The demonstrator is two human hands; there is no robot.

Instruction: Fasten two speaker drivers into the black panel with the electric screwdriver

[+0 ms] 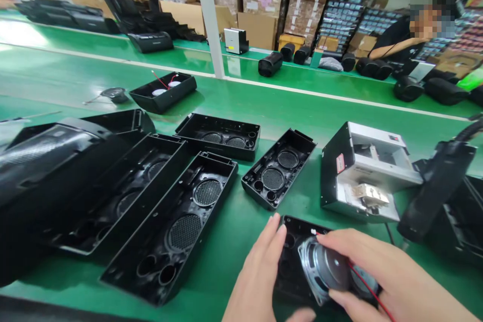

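Metal speaker driver [324,270], between hands [258,274] [392,274]

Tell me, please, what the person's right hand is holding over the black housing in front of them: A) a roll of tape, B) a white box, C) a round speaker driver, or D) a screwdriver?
C. The right hand wraps over a round speaker driver with a metal frame, held above the open black housing.
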